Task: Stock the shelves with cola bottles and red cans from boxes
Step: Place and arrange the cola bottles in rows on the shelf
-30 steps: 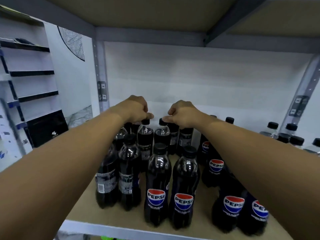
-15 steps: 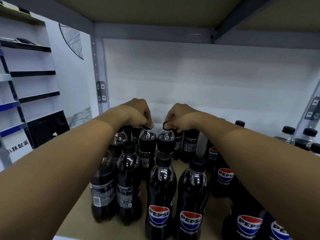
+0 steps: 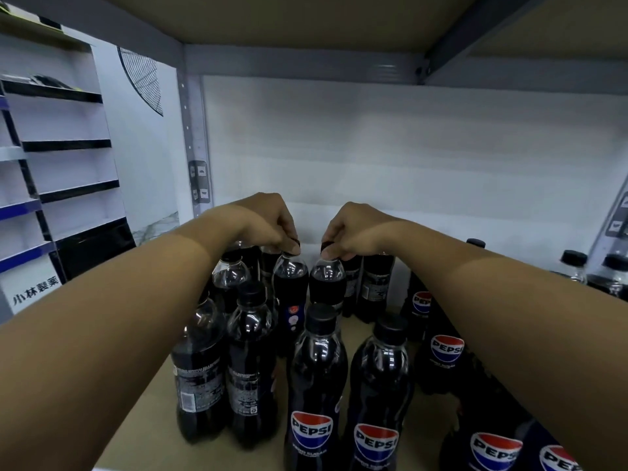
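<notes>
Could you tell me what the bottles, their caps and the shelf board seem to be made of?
Bottles: clear glossy plastic, probably; highlights glint on the see-through shoulders above the dark cola.
Caps: matte black plastic, by their dull, ridged look.
Shelf board: tan and matt, like fibreboard or cardboard; which one is unclear.

A white display rack (image 3: 68, 154) with black-edged tiers stands at the left, a dark item (image 3: 47, 79) lying on its upper tier. Below it a white panel (image 3: 34, 294) bears dark characters. A round wire grille (image 3: 144, 79) hangs on the white wall (image 3: 407, 171). 1 grey crossbeam (image 3: 469, 39) runs overhead.
</notes>
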